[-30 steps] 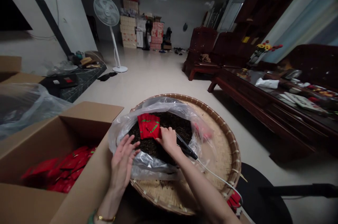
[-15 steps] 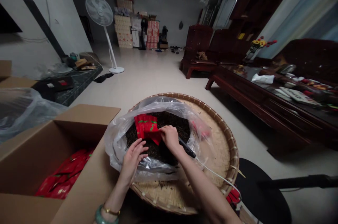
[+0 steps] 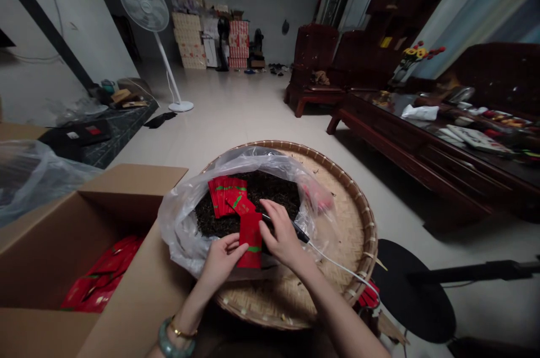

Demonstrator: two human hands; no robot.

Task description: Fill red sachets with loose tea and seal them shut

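Note:
A red packet (image 3: 251, 240) with a green band is upright between my hands. My left hand (image 3: 223, 259) pinches its left edge between thumb and fingers. On the other side my right hand (image 3: 282, 233) is open, its fingers stretched out and its thumb at the packet's right edge. Behind them, several red packets (image 3: 226, 195) lie fanned on dark, loose dried leaves (image 3: 276, 189) inside a clear plastic bag (image 3: 179, 234). A black pen-like tool (image 3: 301, 233) with a white cord lies on the leaves, partly hidden by my right hand.
The bag sits on a round woven bamboo tray (image 3: 354, 240). An open cardboard box (image 3: 139, 279) with red packets (image 3: 105, 273) inside stands at left. Right of the tray is a black round base (image 3: 415, 290). Farther off are a white fan (image 3: 145, 7) and a dark wooden table (image 3: 405, 144).
One red packet has come off the fanned pile toward me, and my left hand has closed on it. My right hand has let go and opened. The view has tilted slightly down.

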